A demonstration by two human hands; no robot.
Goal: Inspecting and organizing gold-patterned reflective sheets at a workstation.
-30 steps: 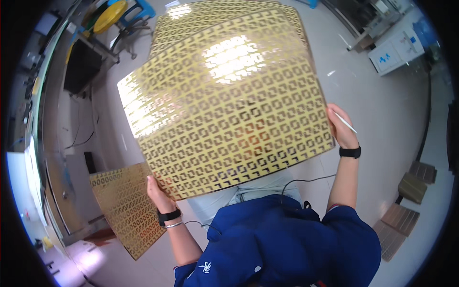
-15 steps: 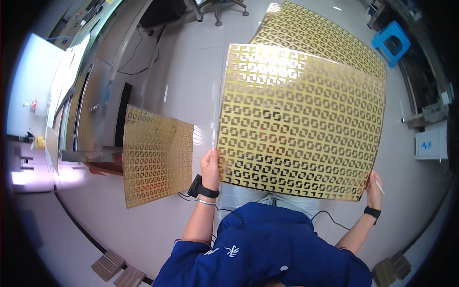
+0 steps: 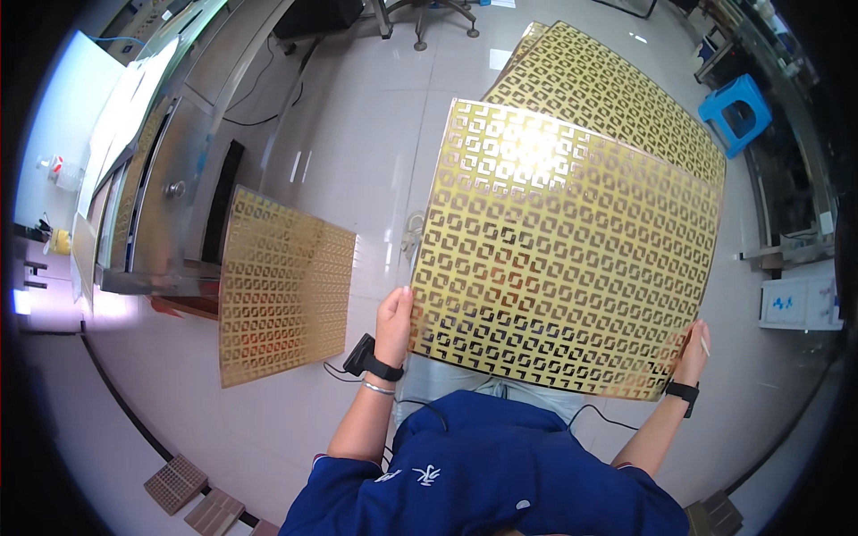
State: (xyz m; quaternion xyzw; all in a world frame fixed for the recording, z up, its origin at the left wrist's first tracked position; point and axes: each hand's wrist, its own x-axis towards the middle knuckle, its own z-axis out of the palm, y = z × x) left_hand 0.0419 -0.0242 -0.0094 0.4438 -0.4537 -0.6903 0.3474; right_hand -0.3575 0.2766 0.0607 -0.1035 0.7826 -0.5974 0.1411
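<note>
A large yellow circuit board panel [image 3: 572, 259] with rows of repeating metallic shapes is held in front of me, its lower edge near my lap. My left hand [image 3: 393, 326] is closed on its lower left edge, and my right hand [image 3: 691, 353] grips the lower right corner. A thin white pen-like stick [image 3: 705, 345] sticks out from the right fingers; its exact kind is not clear. Bright light glares off the panel's upper left. Behind it, partly covered, more panels of the same pattern [image 3: 617, 85] stand overlapping.
Another patterned panel [image 3: 284, 295] stands tilted at the left, beside a metal-edged workbench [image 3: 170, 277]. A blue stool [image 3: 736, 114] and a white box [image 3: 798, 299] are at the right. Chair legs [image 3: 420, 27] show far off. Dark cables [image 3: 617, 418] run near my waist.
The held panel has turned slightly clockwise in view, its top left corner shifting right and its lower right corner dropping. Both hands keep their hold. The surroundings have shifted slightly too.
</note>
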